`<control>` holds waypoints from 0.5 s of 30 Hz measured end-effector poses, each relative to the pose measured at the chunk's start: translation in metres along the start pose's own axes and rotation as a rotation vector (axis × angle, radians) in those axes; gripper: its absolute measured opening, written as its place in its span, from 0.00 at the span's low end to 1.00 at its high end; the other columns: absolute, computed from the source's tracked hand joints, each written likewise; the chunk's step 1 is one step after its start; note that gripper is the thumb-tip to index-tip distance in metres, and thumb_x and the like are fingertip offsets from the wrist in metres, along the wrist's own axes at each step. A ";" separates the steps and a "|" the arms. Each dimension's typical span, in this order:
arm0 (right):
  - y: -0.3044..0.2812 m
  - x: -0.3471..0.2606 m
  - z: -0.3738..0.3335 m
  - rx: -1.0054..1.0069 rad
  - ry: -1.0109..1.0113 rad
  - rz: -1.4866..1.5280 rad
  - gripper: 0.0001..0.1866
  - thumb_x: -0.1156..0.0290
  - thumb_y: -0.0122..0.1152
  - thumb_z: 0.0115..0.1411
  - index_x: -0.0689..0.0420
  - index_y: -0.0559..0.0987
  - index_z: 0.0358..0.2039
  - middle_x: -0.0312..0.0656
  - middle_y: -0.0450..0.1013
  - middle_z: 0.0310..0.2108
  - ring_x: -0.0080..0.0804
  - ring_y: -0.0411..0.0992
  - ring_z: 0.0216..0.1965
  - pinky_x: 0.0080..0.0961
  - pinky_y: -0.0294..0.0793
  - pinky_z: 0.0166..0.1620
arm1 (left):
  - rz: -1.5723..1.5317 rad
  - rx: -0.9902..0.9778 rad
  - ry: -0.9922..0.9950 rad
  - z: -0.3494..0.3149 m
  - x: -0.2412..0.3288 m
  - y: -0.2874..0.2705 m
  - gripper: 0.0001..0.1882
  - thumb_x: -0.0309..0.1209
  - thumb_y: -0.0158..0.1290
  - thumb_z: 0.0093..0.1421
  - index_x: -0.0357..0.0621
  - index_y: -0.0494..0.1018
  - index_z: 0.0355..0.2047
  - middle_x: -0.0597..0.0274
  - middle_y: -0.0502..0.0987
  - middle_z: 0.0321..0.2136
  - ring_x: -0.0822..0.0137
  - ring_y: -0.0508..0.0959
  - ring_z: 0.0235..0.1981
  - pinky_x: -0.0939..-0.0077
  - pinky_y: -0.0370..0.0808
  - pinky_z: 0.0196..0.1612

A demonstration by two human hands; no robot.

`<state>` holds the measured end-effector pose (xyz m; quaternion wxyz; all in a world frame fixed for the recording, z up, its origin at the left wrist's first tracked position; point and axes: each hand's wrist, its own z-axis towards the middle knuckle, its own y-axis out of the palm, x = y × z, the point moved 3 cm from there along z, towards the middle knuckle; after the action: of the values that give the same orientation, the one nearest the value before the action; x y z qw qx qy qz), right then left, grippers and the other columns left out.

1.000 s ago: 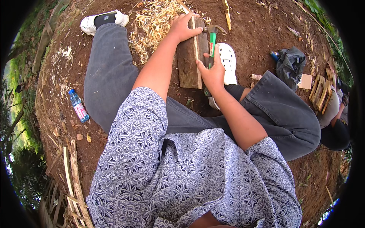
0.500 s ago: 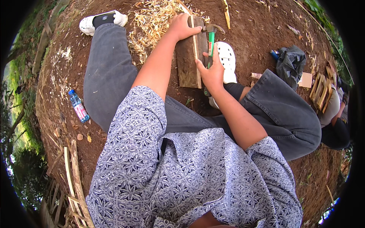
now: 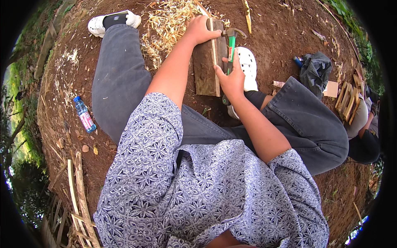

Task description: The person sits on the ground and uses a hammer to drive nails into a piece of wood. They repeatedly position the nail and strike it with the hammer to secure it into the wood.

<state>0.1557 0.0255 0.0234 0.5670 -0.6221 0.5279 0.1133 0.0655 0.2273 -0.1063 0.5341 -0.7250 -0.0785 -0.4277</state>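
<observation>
Between my legs a dark, rough wooden board [image 3: 204, 74] stretches away from me, with a narrow pale wooden strip [image 3: 214, 53] running lengthwise along it. My left hand [image 3: 200, 31] is closed over the far end, its thumb across the strip and its other fingers partly hidden. A claw hammer [image 3: 232, 43] with a green and black handle lies along the board's right side, its metal head toward the far end. My right hand [image 3: 232, 79] is wrapped round the lower handle, with the thumb against the strip's edge.
Curly wood shavings [image 3: 167, 25] cover the soil beyond the board. My white clog [image 3: 247, 68] is close right of the hammer. A plastic bottle [image 3: 84, 115] lies at left, above long wood sticks [image 3: 80, 194]. At right are a black plastic bag [image 3: 316, 70], stacked wood pieces [image 3: 348, 99] and another person [image 3: 364, 142].
The view has shifted slightly. Both hands keep their hold on the board and hammer, with no clear movement between them.
</observation>
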 end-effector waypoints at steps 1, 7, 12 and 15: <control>0.000 0.000 0.000 0.001 0.001 0.004 0.51 0.70 0.73 0.55 0.62 0.54 0.75 0.49 0.79 0.51 0.43 0.79 0.53 0.35 0.74 0.57 | 0.000 -0.003 0.000 0.000 0.000 0.000 0.41 0.60 0.64 0.47 0.36 0.76 0.48 0.40 0.77 0.48 0.42 0.75 0.55 0.52 0.68 0.61; -0.009 0.009 0.017 0.062 0.106 0.168 0.44 0.67 0.67 0.62 0.61 0.56 0.74 0.48 0.79 0.47 0.37 0.79 0.44 0.33 0.77 0.50 | 0.018 -0.048 -0.058 0.002 0.004 0.002 0.46 0.62 0.63 0.46 0.33 0.74 0.52 0.42 0.75 0.56 0.45 0.71 0.60 0.52 0.65 0.65; -0.062 -0.050 0.036 0.267 0.064 0.627 0.33 0.73 0.45 0.73 0.52 0.51 0.77 0.35 0.68 0.31 0.15 0.62 0.16 0.18 0.67 0.18 | -0.003 -0.015 -0.048 -0.003 0.006 -0.001 0.43 0.60 0.62 0.48 0.34 0.73 0.51 0.41 0.75 0.54 0.44 0.72 0.58 0.52 0.65 0.64; -0.058 -0.053 0.038 0.231 0.112 0.612 0.34 0.73 0.42 0.74 0.50 0.49 0.77 0.34 0.66 0.29 0.16 0.61 0.17 0.18 0.67 0.18 | 0.014 -0.003 -0.028 -0.003 0.007 0.001 0.40 0.58 0.62 0.50 0.34 0.73 0.50 0.40 0.75 0.53 0.43 0.72 0.58 0.50 0.65 0.63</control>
<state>0.1964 0.0734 0.0838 0.5436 -0.3713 0.7301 0.1834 0.0686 0.2218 -0.1013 0.5349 -0.7323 -0.0800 -0.4139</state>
